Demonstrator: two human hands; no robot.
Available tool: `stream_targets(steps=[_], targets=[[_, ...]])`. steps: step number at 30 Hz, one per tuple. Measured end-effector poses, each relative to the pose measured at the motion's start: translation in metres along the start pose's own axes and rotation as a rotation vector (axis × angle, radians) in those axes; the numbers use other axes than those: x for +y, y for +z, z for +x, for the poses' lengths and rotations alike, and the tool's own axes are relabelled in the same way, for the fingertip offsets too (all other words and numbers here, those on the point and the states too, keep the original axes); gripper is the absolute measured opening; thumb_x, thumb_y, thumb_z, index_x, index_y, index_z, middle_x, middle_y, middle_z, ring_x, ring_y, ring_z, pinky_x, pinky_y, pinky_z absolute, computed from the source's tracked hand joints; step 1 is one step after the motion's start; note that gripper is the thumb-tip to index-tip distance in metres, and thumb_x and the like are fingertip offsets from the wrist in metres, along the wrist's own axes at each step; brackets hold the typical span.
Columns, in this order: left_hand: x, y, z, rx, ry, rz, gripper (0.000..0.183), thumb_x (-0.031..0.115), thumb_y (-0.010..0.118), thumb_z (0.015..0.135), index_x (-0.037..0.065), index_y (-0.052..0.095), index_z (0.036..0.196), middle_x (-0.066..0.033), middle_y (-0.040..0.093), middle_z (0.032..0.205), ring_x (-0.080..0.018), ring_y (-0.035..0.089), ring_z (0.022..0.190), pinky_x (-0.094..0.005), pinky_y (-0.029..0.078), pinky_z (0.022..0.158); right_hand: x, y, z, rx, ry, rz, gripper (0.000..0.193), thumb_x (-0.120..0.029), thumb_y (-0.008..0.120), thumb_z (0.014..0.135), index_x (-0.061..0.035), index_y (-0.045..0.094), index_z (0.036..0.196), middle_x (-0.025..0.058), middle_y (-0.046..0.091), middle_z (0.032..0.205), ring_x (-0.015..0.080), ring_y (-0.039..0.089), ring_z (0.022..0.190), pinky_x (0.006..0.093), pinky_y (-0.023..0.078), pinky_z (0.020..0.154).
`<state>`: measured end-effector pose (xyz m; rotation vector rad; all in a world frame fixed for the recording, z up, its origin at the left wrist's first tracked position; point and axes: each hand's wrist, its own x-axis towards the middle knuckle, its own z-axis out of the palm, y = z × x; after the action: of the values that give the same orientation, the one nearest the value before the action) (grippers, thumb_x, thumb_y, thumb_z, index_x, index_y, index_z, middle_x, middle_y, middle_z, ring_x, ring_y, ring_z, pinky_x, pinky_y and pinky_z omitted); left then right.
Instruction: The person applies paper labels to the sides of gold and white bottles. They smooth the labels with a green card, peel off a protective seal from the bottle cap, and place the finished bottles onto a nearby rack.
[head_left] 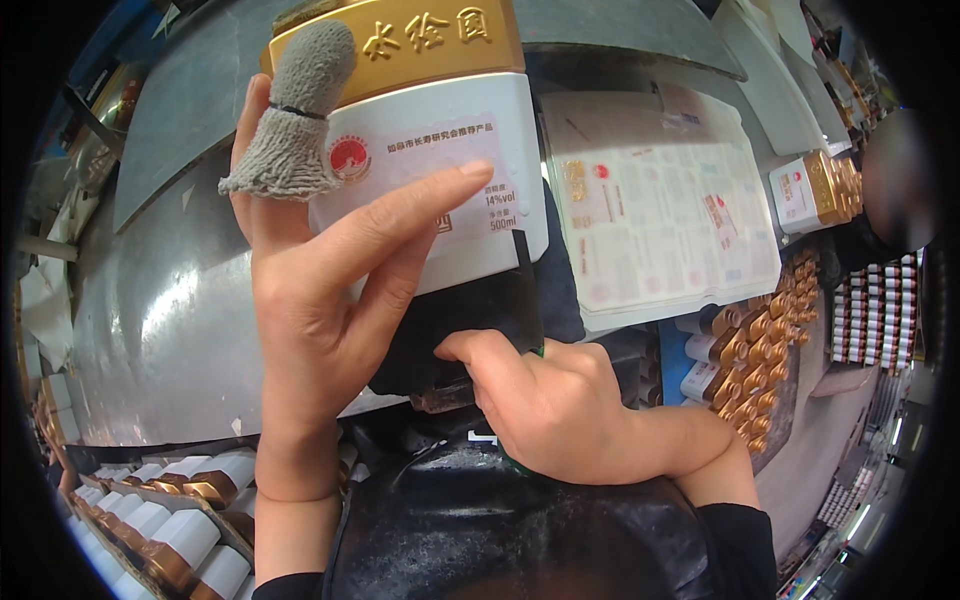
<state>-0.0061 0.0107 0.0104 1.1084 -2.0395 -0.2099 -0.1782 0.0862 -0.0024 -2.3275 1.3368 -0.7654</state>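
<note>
A white bottle or container with a gold moulded top lies on its side in front of me, bearing a transparent label with a red round emblem. My left hand is over it, fingers stretched out, the index finger across the label. A grey knitted finger cover, bound with a dark band, sits on one of its fingers. My right hand is closed round a thin dark blade-like tool with a bit of green at the grip. The tool's tip reaches the container's lower right edge.
A stack of translucent label sheets lies right of the container on the metal table. Rows of white-and-gold bottles stand at right and lower left. A black apron covers my lap. A blurred person is at far right.
</note>
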Motion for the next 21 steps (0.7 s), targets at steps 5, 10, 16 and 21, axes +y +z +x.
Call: stream_targets(steps=[5,10,16,21], targets=[[-0.008,0.0103,-0.0084,0.002,0.053,-0.06,0.033,-0.002,0.067,0.077,0.015,0.079,0.103,-0.0209,0.032,0.153,-0.0331,0.028,0.145,-0.0386,0.036,0.108,0.0027,0.0048,0.0004,0.047,-0.045,-0.175,0.016,-0.011,0.066,0.077,-0.0064,0.061,0.092,-0.0001,0.043,0.044,0.0132,0.047,0.037,0.0264,0.042,0.038],[-0.0094,0.0104,-0.0075,-0.003,0.098,-0.031,0.037,-0.001,0.069,0.073,0.02,0.08,0.102,-0.0208,0.028,0.155,-0.0338,0.024,0.147,-0.0413,0.034,0.11,0.0028,0.0044,-0.0009,0.041,-0.043,-0.141,0.016,-0.011,0.066,0.078,-0.0058,0.06,0.092,-0.0001,0.042,0.043,0.0131,0.048,0.037,0.0263,0.042,0.038],[-0.009,0.0094,-0.0082,-0.001,0.115,0.037,0.036,0.001,0.069,0.072,0.021,0.08,0.101,-0.0215,0.032,0.154,-0.0343,0.024,0.146,-0.0414,0.034,0.111,0.0042,0.0081,-0.0013,0.066,-0.029,-0.075,0.014,-0.011,0.066,0.079,-0.0064,0.06,0.091,0.0005,0.043,0.043,0.0138,0.049,0.036,0.0272,0.041,0.037],[-0.0109,0.0088,-0.0079,-0.01,0.131,0.01,0.032,0.005,0.069,0.075,0.02,0.08,0.1,-0.0219,0.032,0.153,-0.0347,0.025,0.146,-0.0408,0.036,0.109,0.0036,0.0109,-0.0028,0.084,0.004,-0.025,0.012,-0.01,0.065,0.079,-0.0071,0.06,0.088,0.0007,0.043,0.044,0.0143,0.049,0.035,0.0277,0.041,0.037]])
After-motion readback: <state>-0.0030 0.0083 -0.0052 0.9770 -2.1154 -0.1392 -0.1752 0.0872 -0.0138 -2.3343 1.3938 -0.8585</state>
